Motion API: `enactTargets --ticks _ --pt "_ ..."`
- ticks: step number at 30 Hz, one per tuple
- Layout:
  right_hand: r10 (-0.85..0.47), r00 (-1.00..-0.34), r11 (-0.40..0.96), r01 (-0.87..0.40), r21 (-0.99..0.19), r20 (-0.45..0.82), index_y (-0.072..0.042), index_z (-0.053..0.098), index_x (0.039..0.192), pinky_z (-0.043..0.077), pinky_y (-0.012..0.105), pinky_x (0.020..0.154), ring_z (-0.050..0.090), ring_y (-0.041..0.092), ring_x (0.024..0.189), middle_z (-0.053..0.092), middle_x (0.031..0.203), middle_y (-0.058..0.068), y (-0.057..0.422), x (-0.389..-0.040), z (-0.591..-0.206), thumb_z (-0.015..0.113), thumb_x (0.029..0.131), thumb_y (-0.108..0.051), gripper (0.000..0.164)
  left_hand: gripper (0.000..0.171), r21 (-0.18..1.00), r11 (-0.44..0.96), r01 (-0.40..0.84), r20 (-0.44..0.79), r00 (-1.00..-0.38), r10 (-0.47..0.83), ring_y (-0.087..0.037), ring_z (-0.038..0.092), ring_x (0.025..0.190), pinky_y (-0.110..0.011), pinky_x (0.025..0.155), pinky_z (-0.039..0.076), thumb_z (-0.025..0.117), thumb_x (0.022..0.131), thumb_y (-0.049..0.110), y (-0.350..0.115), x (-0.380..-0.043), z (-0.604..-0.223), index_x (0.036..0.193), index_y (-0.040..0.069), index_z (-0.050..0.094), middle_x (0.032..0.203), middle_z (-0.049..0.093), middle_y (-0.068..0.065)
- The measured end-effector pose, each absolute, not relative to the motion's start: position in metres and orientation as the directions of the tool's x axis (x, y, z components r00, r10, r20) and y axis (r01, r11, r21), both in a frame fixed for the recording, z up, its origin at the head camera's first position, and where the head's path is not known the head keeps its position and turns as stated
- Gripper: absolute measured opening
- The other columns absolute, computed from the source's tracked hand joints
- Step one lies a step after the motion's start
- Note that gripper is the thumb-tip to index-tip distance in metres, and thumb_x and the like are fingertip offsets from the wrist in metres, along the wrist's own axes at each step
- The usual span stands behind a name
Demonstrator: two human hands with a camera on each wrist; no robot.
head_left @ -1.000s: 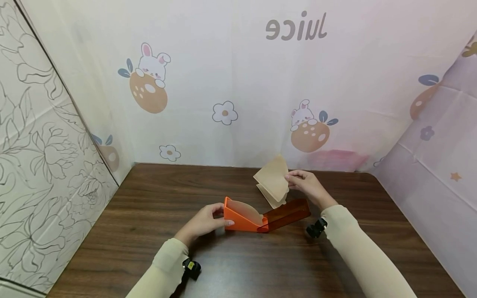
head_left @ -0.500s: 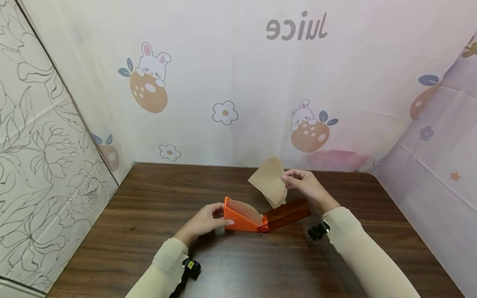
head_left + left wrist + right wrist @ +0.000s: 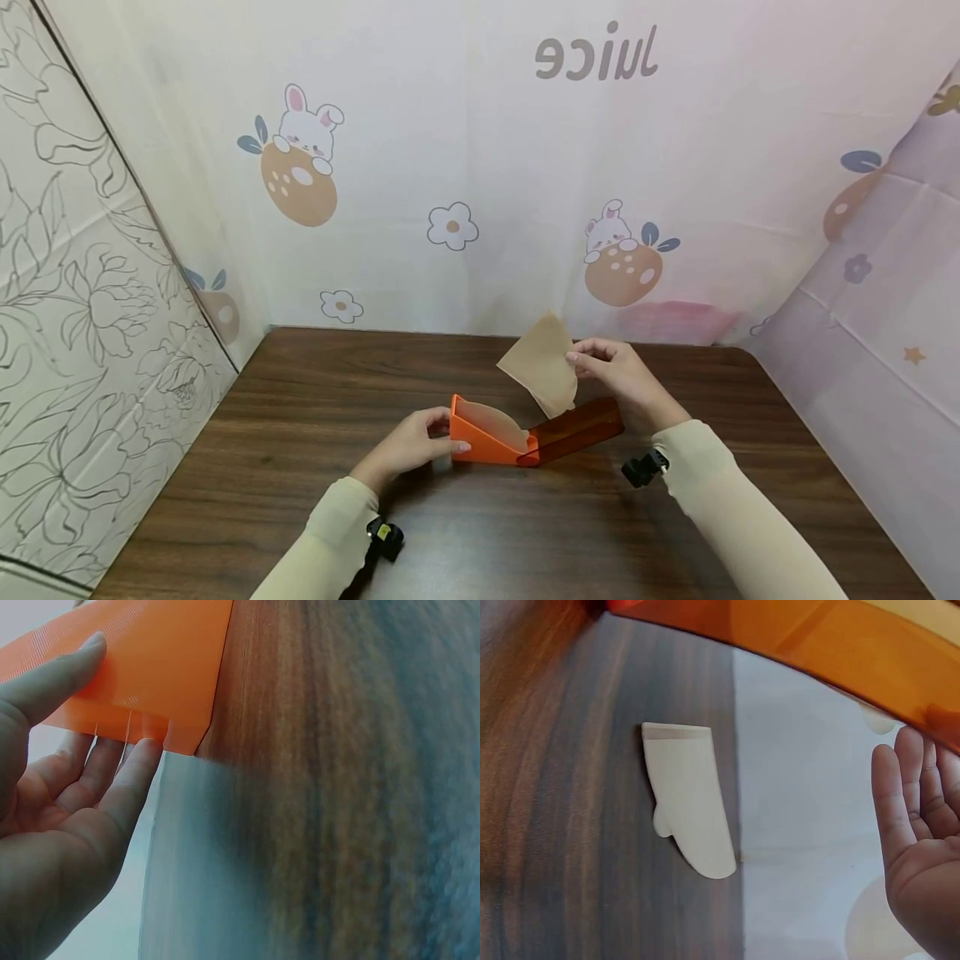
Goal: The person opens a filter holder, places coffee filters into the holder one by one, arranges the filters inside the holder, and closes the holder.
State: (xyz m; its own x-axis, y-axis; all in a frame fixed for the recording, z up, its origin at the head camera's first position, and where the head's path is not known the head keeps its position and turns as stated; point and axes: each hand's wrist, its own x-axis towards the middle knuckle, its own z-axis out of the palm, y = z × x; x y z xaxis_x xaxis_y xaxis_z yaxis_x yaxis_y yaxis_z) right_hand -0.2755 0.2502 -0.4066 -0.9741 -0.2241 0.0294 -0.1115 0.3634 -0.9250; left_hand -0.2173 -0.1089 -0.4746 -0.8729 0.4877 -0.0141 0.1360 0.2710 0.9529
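Paper (image 3: 534, 365) is pinched between the right hand's (image 3: 618, 373) thumb and fingers, behind the orange holder (image 3: 487, 448), which the left hand (image 3: 407, 446) grips between thumb and fingers.

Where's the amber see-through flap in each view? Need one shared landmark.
Head: amber flap right of and below centre, at the right end of the orange holder.
Left wrist: not in it.
Right wrist: across the top, sloping down to the right edge.
Shared landmark: wooden tabletop, in all three.
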Motion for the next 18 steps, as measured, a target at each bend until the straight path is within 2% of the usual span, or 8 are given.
enactTargets --ticks 3,9,12,18 --pt "-0.218 -0.975 0.365 -0.114 -0.924 0.034 -0.004 0.067 0.113 0.052 0.037 0.088 0.062 0.030 0.093 0.062 0.097 0.015 0.250 -0.273 -0.403 0.070 0.094 -0.042 0.042 0.032 0.953 0.272 0.132 -0.017 -0.874 0.486 -0.020 0.063 0.105 -0.037 0.092 0.051 0.078 0.089 0.022 -0.108 -0.217 -0.475 0.117 0.008 0.067 0.108 0.069 -0.001" --pt "-0.252 -0.963 0.405 -0.192 -0.894 0.093 -0.004 0.068 0.112 0.053 0.033 0.084 0.063 0.039 0.098 0.066 0.098 0.015 0.248 -0.268 -0.399 0.070 0.096 -0.034 0.034 0.034 0.959 0.255 0.122 -0.019 -0.872 0.490 -0.021 0.063 0.106 -0.036 0.092 0.051 0.078 0.089 0.021 -0.108 -0.217 -0.475 0.118 0.007 0.066 0.109 0.069 -0.002" --pt "-0.259 -0.959 0.409 -0.219 -0.886 0.117 -0.003 0.069 0.112 0.053 0.030 0.081 0.063 0.040 0.097 0.067 0.096 0.015 0.246 -0.267 -0.398 0.071 0.096 -0.030 0.032 0.034 0.960 0.255 0.118 -0.022 -0.873 0.488 -0.021 0.063 0.106 -0.036 0.092 0.051 0.078 0.089 0.021 -0.109 -0.218 -0.476 0.118 0.007 0.066 0.109 0.069 -0.002" --pt "-0.270 -0.951 0.404 -0.257 -0.878 0.154 -0.008 0.071 0.109 0.053 0.031 0.078 0.064 0.039 0.095 0.069 0.094 0.011 0.243 -0.263 -0.393 0.072 0.094 -0.033 0.029 0.035 0.955 0.270 0.121 -0.027 -0.873 0.487 -0.020 0.063 0.106 -0.036 0.092 0.051 0.078 0.089 0.022 -0.110 -0.219 -0.477 0.118 0.008 0.067 0.109 0.069 -0.002"
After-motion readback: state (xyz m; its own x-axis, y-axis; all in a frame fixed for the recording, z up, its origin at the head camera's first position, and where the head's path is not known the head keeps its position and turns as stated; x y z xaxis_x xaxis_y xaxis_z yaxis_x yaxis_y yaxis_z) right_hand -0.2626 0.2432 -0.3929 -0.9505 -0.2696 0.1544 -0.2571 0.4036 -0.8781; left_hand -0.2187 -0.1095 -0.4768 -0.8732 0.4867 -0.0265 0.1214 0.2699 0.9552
